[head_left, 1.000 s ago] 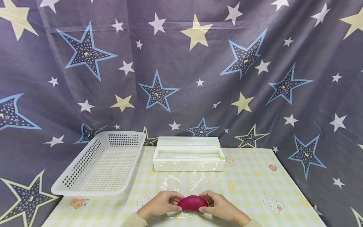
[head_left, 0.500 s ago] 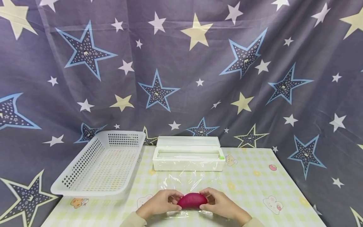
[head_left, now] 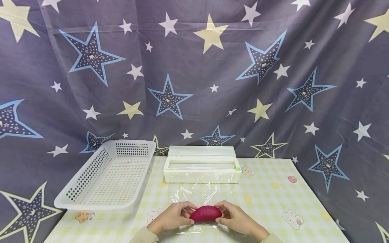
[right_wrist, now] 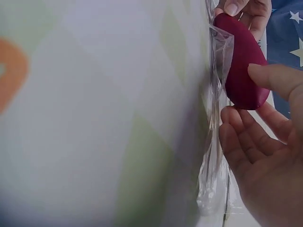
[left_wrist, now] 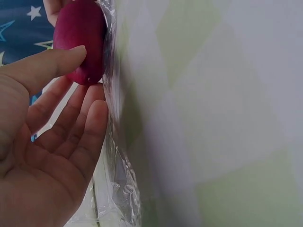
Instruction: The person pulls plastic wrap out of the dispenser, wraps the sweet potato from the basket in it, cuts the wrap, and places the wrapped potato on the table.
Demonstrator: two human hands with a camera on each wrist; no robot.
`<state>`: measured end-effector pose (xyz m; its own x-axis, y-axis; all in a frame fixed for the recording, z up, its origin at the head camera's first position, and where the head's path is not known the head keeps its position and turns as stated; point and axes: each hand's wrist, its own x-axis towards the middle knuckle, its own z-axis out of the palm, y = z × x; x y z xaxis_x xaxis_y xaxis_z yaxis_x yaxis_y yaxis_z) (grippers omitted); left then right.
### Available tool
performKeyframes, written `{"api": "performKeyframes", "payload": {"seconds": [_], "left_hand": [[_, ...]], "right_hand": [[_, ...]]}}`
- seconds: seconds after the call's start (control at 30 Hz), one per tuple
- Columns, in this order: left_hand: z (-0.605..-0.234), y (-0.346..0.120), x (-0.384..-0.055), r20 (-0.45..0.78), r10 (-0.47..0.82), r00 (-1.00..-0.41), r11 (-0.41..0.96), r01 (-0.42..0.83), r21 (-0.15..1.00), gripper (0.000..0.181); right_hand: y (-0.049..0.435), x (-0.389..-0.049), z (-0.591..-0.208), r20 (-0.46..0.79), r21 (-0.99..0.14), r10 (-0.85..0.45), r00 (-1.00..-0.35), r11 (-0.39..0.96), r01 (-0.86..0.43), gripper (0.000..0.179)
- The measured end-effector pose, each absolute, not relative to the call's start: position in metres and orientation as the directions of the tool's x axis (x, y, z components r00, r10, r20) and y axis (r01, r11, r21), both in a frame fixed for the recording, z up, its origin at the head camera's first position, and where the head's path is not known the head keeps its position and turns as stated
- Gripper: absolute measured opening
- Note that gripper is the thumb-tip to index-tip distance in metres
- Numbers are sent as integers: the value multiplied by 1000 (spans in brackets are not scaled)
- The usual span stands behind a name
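Observation:
A smooth magenta sweet potato (head_left: 206, 214) lies crosswise over a sheet of clear cling film (head_left: 200, 192) near the table's front. My left hand (head_left: 175, 216) holds its left end, thumb at the near side and fingers behind. At the right end, my right hand (head_left: 237, 218) pinches it the same way. In the left wrist view, the thumb presses on the sweet potato (left_wrist: 81, 35) while the lower fingers spread beneath its end. Crumpled film (right_wrist: 222, 52) touches the sweet potato's side in the right wrist view. The fingers behind it are partly hidden in the head view.
Behind the hands stands a white cling film box (head_left: 202, 176) with its lid up; the film runs from it toward me. A white perforated basket (head_left: 133, 202) sits at the left. Star-patterned cloth (head_left: 194, 67) hangs behind the checkered table (head_left: 273, 209).
The sweet potato has shifted slightly away from me and turned a little between the fingers. Both hands have moved up slightly with it; box and basket have stayed put.

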<state>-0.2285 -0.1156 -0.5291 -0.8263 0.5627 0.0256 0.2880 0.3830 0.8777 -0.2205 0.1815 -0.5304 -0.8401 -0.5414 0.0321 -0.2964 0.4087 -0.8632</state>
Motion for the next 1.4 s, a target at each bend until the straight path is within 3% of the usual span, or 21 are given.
{"api": "performKeyframes", "payload": {"seconds": [0.53, 0.9, 1.1, 1.27, 1.4], "left_hand": [[-528, -119, -231, 9, 588, -809, 387, 290, 875, 40], [-519, -132, -230, 14, 640, -768, 396, 346, 850, 45], [-513, -144, -230, 12, 655, -756, 424, 381, 822, 37], [-511, -148, -230, 13, 690, -724, 426, 420, 802, 22], [-512, -146, -227, 3, 711, -703, 432, 441, 787, 19]], "right_hand": [[184, -221, -529, 23, -880, -552, -834, 384, -279, 52], [196, -219, -528, 26, -872, -558, -830, 393, -292, 48], [205, -216, -526, 31, -851, -584, -811, 410, -328, 45], [212, -213, -525, 35, -807, -611, -790, 449, -383, 30], [217, -212, -526, 45, -754, -656, -754, 473, -456, 26]]}}
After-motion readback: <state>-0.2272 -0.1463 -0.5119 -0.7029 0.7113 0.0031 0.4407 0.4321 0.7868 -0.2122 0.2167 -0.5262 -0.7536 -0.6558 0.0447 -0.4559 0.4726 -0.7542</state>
